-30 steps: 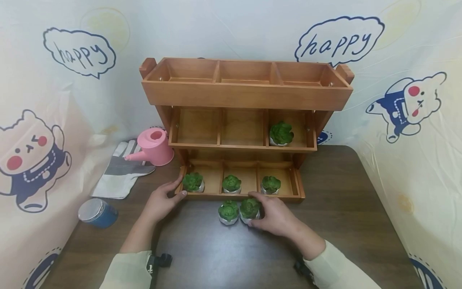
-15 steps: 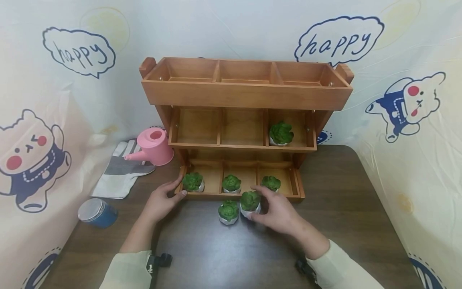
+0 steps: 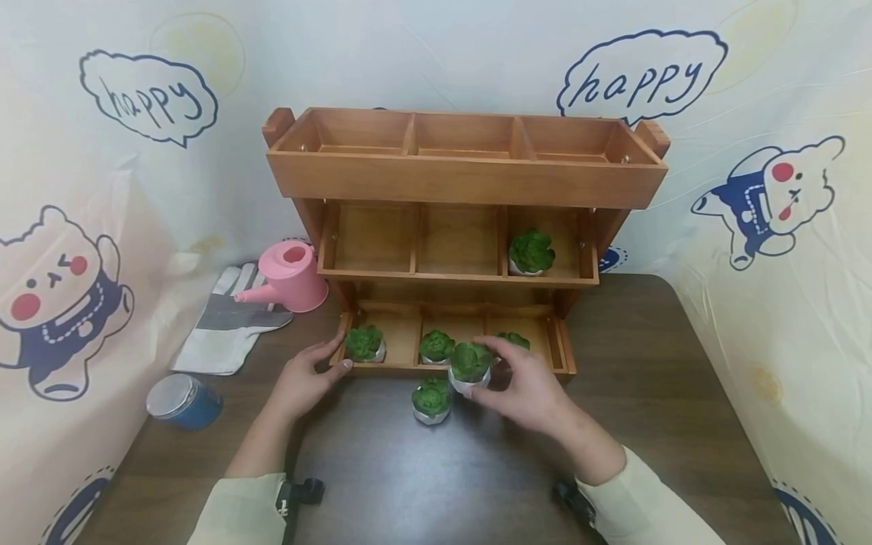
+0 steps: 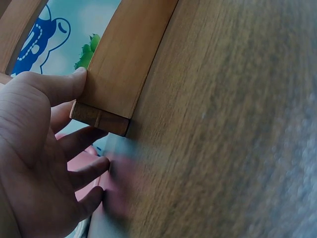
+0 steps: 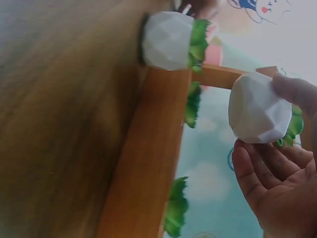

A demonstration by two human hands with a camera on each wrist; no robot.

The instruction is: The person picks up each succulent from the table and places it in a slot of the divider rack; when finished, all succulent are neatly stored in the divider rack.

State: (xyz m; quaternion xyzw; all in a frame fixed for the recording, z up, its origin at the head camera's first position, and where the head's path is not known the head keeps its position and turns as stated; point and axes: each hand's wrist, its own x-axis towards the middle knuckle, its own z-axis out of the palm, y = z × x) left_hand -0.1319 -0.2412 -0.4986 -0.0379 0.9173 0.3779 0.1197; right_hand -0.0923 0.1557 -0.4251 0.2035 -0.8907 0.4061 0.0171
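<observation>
My right hand (image 3: pixel 527 387) pinches a small potted succulent (image 3: pixel 471 362) by its white faceted pot, raised off the table in front of the lowest tier. In the right wrist view thumb and fingers hold that pot (image 5: pixel 260 109) on opposite sides. My left hand (image 3: pixel 305 382) grips the front left corner of the wooden plant shelf (image 4: pixel 124 59), thumb on the front board and fingers round the end. Another potted succulent (image 3: pixel 431 400) stands on the table before the shelf. In the lowest tier sit a left succulent (image 3: pixel 364 343), a middle one, and a right one partly hidden by my right hand.
The middle tier has one succulent (image 3: pixel 531 251) in its right compartment; its other two are bare, as is the top tier (image 3: pixel 463 182). At left lie a pink watering can (image 3: pixel 294 276), grey-white gloves (image 3: pixel 228 333) and a blue jar (image 3: pixel 185 401). A printed curtain surrounds the table.
My right hand has lifted the succulent off the table beside the other one and carried it up toward the lowest tier. The left hand stays at the shelf corner.
</observation>
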